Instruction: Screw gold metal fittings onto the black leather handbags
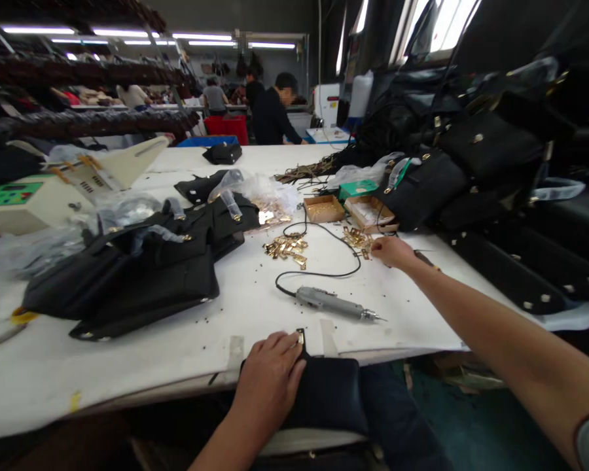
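Note:
My left hand (pixel 269 366) lies over a black leather bag (pixel 331 396) at the table's front edge. Its fingers and thumb close around a narrow black tab, where a small gold plate (pixel 301 338) shows beside the fingertips. Farther forward, my right hand (pixel 391 252) has its fingers pinched together at the right side of a small pile of gold metal fittings (pixel 357 239). What those fingertips hold is hidden. A second heap of gold fittings (pixel 287 248) lies to the left. Between my hands rests a grey electric screwdriver (pixel 331 302), its bit pointing right.
Black bags (pixel 152 275) are piled on the left, beside a cream machine (pixel 29 206). More black bags (pixel 485 150) are stacked on the right. Cardboard boxes of small parts (pixel 324 209) stand behind the fittings. A black cord (pixel 319 273) loops across the table. A co-worker (pixel 272 111) is beyond the table.

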Motion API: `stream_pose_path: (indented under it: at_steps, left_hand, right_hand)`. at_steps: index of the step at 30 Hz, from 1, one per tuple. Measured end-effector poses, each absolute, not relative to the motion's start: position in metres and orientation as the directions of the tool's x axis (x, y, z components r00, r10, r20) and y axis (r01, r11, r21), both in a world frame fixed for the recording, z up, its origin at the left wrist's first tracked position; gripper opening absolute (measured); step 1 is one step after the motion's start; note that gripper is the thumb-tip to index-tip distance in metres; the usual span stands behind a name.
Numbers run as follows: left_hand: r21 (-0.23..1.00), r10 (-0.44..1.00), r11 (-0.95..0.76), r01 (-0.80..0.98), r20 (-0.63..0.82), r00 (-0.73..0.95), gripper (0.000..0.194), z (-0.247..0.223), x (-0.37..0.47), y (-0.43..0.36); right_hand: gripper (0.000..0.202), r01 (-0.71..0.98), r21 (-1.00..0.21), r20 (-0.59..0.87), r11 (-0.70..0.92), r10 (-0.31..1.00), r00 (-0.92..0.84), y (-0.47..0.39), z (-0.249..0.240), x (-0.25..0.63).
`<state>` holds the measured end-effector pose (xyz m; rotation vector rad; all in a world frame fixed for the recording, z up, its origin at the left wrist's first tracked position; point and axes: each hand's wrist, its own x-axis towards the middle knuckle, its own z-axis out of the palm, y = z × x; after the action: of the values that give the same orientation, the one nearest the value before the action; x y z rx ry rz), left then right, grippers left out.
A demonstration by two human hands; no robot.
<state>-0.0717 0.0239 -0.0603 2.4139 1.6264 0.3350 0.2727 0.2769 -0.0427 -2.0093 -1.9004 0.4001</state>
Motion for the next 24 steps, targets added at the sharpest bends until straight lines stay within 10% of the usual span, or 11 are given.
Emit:
stream_pose_path:
  at_steps: [4, 9, 24]
  left_hand:
    - [0.36, 0.932, -0.354, 0.863, 0.063, 0.356, 0.026, -0.058, -0.07, 0.024]
    - [0.42, 0.942, -0.322, 0.848, 0.057, 0.33, 0.02, -0.061, -0.071, 0.025]
    - [0.492, 0.983, -0.165, 0.855, 0.016, 0.181, 0.044, -0.067, -0.07, 0.028]
  right_hand:
    - [0.017, 0.841, -0.541, 0.0, -0.008, 1.0, 0.009, 0.248, -0.033, 0.258]
    - [0.04, 0.353, -0.935, -0.081, 0.014, 0.965, -0.251, 0.148, -0.028, 0.186]
    - [0.012, 0.49, -0.868, -0.116, 0.078, 0.928, -0.353, 0.098, -0.068, 0.117]
